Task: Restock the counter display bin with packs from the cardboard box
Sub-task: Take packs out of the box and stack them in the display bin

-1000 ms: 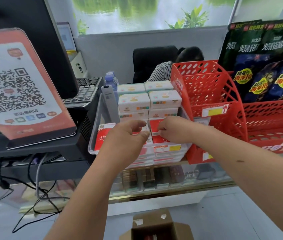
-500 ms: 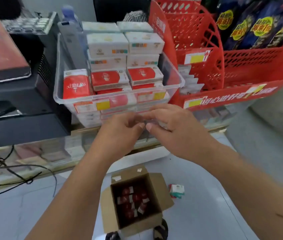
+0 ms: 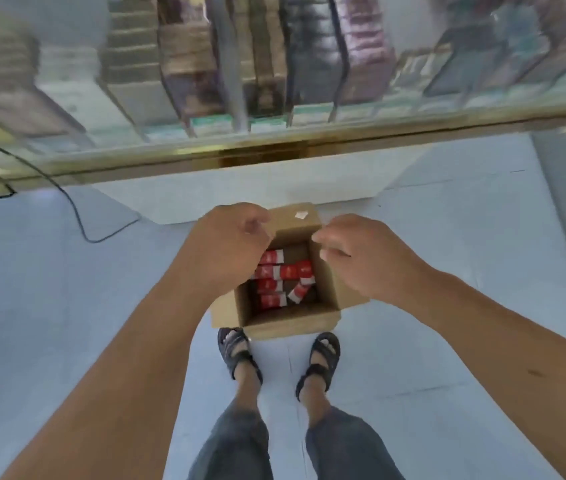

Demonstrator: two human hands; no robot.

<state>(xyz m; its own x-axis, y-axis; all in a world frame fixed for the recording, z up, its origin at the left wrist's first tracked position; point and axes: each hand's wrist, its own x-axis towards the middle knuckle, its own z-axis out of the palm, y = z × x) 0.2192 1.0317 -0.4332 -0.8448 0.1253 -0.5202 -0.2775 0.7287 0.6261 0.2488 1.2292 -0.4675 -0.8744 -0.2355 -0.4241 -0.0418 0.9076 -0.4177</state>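
An open cardboard box (image 3: 290,322) stands on the pale floor right in front of my feet. Several red and white packs (image 3: 283,280) lie inside it. My left hand (image 3: 231,245) hovers over the box's left side with fingers loosely curled and nothing in it. My right hand (image 3: 361,258) hovers over the right side, fingers bent downward, also holding nothing. The counter display bin is out of view.
A glass display counter (image 3: 274,143) with a gold edge fills the top of the view, stocked shelves showing beneath the glass. A black cable (image 3: 77,216) trails across the floor at left. My sandalled feet (image 3: 240,351) stand just behind the box.
My view has dropped from the counter bin to the floor. Both hands have come down from the bin's front to just above the open box.
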